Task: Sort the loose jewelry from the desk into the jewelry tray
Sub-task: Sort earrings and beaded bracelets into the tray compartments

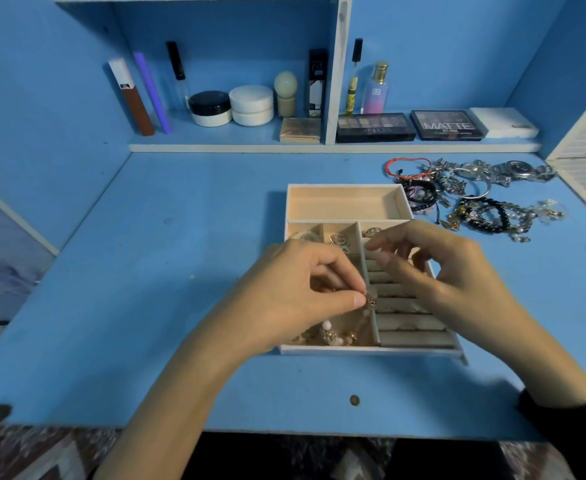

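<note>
Above the tray [343, 206], the left hand [295, 289] pinches a small gold charm [371, 301]; the right hand [450, 268] hovers curled, grasp unclear.

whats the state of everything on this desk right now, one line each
jewelry tray, lidless, back compartment empty, front-left compartments hold pieces
left hand, pinches a gold-clasped bead strand over the tray
right hand, fingers curled above the ring rolls, grip unclear
loose jewelry pile, on the desk right of the tray
black-lidded jar, closed
</note>
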Demonstrator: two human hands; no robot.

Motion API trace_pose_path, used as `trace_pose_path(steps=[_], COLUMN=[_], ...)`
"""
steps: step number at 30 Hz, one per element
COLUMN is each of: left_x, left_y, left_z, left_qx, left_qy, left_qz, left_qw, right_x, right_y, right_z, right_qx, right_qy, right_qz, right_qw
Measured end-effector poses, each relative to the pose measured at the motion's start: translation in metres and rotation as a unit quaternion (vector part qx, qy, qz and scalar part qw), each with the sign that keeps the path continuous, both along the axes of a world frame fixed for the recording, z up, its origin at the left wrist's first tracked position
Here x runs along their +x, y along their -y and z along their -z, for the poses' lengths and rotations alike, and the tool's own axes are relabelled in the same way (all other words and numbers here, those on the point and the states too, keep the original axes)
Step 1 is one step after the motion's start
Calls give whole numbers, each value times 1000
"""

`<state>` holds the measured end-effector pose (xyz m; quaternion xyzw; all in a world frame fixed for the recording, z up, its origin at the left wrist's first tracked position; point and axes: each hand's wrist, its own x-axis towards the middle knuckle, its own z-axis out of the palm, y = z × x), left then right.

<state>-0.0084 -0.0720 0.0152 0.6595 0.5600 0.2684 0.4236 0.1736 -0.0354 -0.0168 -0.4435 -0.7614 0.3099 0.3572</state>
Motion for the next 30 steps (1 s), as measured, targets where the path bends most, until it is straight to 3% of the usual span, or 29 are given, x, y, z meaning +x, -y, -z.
trace_pose_path(steps=[6, 16, 23, 30], left_x=[-5, -8, -5, 1], left_y=[-7, -8, -4, -6], left_z=[-9, -16, -5, 2], left_qx=[-18, -68, -78, 34], left_qy=[58, 125, 52, -167], left_qz=[-8, 16, 22, 74], left_qw=[998, 990, 995, 983], right_x=[3, 3, 7, 8], right_y=[5, -2, -5, -8], right_z=[-11, -18, -16, -11], right_qx=[-58, -65, -67, -57], right_qy=[81, 74, 62, 43], right_qz=[-105, -106, -71, -56], right_qw=[989, 989, 993, 996])
